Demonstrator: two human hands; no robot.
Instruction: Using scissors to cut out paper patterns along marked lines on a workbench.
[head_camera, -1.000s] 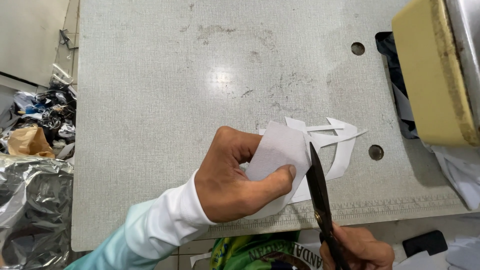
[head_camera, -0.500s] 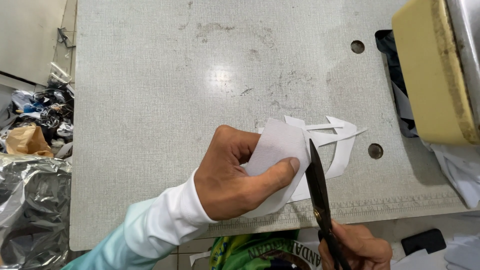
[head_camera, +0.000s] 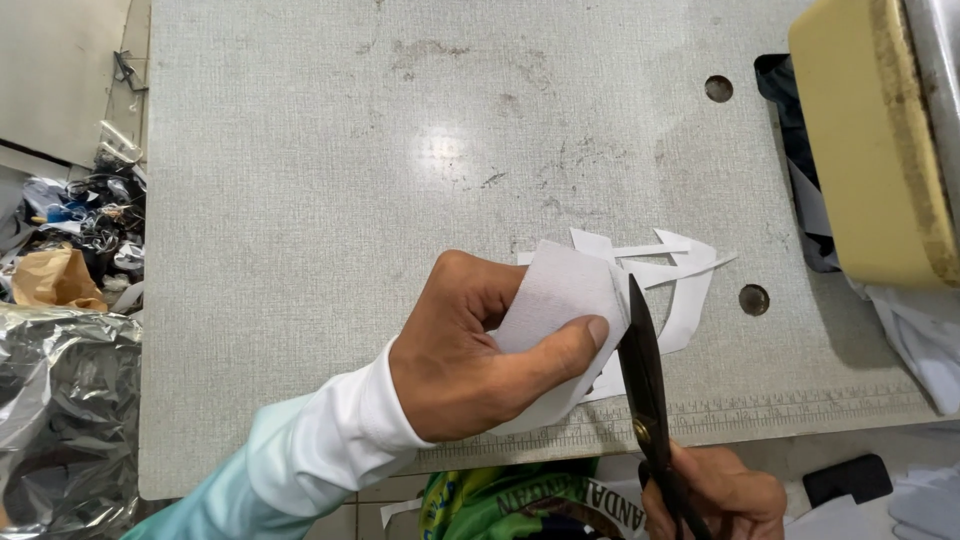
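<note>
My left hand (head_camera: 470, 355) pinched a white piece of fabric (head_camera: 555, 300) between thumb and fingers, thumb lying flat across its lower edge, and held it just above the grey table (head_camera: 330, 200). My right hand (head_camera: 715, 495), at the bottom edge of view, was closed around the handles of the black scissors (head_camera: 645, 375). The blades pointed away from me, close together, their tip at the right edge of the fabric beside my thumb tip. Whether the blades were fully shut I could not tell.

White cut scraps (head_camera: 670, 275) lay on the table just behind the fabric, angular strips overlapping one another. Two round holes (head_camera: 718, 88) showed in the tabletop to the right. A yellowish machine body (head_camera: 865, 140) stood at the table's right end. Crumpled silver foil (head_camera: 55, 400) and mixed clutter lay off the left side.
</note>
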